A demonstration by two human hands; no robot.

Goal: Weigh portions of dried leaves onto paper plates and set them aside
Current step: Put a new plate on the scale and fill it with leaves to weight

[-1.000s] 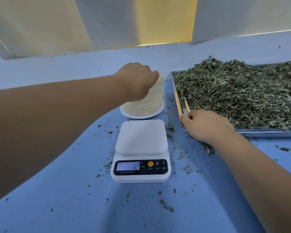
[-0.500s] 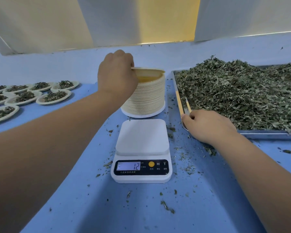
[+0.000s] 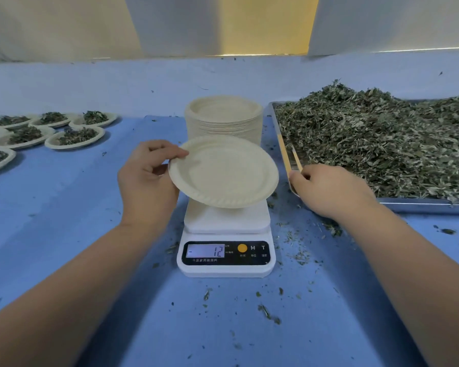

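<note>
My left hand (image 3: 147, 181) pinches the left rim of an empty cream paper plate (image 3: 224, 172), held tilted just above the white digital scale (image 3: 226, 242), whose display reads 12. Behind stands a tall stack of paper plates (image 3: 224, 119). At the right a metal tray (image 3: 421, 203) holds a big heap of dried green leaves (image 3: 382, 144). My right hand (image 3: 329, 189) rests at the tray's near left corner, fingers curled around wooden tongs (image 3: 289, 157) that lie along the tray's left edge.
Several filled paper plates (image 3: 74, 136) with leaf portions sit in rows at the far left on the blue table (image 3: 64, 234). Loose leaf crumbs lie scattered around the scale. A pale wall runs along the back.
My left hand lifted the top plate off the stack and brought it toward me, over the scale. My right hand stayed at the tray corner.
</note>
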